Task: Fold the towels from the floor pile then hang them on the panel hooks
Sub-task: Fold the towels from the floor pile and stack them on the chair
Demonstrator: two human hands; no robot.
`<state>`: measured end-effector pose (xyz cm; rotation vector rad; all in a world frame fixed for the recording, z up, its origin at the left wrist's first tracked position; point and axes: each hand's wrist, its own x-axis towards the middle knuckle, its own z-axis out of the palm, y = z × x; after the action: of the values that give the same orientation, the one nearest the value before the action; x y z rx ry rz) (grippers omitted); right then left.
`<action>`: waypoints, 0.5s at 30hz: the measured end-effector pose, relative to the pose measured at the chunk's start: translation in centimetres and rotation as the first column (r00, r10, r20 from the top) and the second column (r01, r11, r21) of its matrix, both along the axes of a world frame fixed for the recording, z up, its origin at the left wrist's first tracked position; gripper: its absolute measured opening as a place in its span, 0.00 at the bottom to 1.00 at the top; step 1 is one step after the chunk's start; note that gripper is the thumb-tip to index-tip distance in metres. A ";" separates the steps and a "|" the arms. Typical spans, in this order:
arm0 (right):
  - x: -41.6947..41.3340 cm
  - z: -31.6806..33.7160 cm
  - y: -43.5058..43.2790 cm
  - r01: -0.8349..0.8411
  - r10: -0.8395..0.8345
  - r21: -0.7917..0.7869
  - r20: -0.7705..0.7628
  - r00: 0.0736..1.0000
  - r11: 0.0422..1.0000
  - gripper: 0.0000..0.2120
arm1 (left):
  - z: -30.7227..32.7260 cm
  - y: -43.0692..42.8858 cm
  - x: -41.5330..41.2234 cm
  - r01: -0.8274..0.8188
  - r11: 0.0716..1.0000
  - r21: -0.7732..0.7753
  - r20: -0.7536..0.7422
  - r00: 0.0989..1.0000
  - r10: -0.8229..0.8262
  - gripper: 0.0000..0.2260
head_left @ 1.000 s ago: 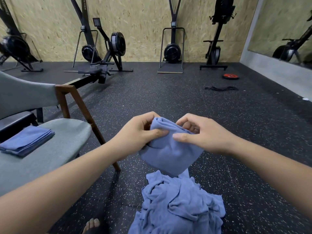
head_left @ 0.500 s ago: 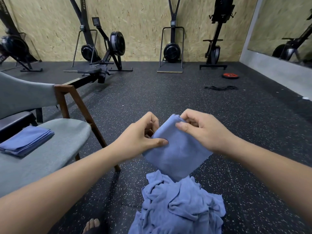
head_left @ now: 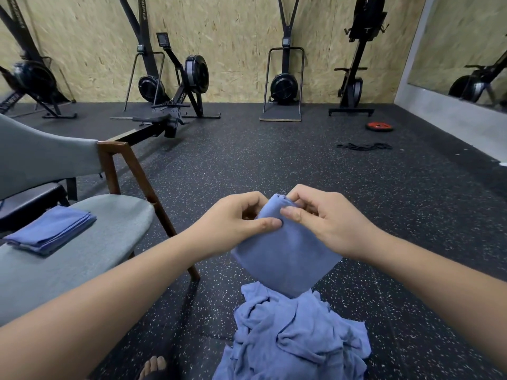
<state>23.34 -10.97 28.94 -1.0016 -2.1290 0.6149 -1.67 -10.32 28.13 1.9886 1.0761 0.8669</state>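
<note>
Towel, blue and folded into a rough square, hangs in the air with one corner pointing down, just above the floor pile of crumpled blue towels. Both hands pinch it at its upper corner. The left hand lays its thumb across the front with the fingers curled behind, and the right hand grips the top edge between thumb and curled fingers. The two thumbs nearly meet on the cloth. The pile lies on the dark speckled floor, with bare toes showing at the bottom edge to its left. Further left stands a grey chair with wooden legs, and a stack of folded blue towels rests on its seat. Well beyond, a rowing machine and other exercise machines stand along the chipboard wall. A red weight plate and a black cord lie on the floor at the right.
</note>
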 end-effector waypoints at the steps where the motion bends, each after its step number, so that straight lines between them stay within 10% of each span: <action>1: -0.2 0.0 0.0 0.003 -0.003 -0.021 -0.016 1.000 1.000 0.09 | 0.1 0.0 -0.2 -0.002 1.000 0.007 -0.007 1.000 0.002 0.15; 8: -2.0 -1.7 1.0 -0.074 0.049 -0.511 -0.061 0.997 0.856 0.16 | 2.1 0.1 -3.8 -0.156 0.987 0.045 -0.097 0.982 0.159 0.12; 15: -10.0 -3.4 4.8 -0.253 0.041 -0.680 -0.312 0.949 0.688 0.17 | 3.0 1.6 -12.1 -0.366 0.916 0.166 -0.276 0.874 0.400 0.16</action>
<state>13.30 -6.22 25.57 -1.0461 -1.7265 1.6635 -13.80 -8.69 31.08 2.0798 1.6787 0.8472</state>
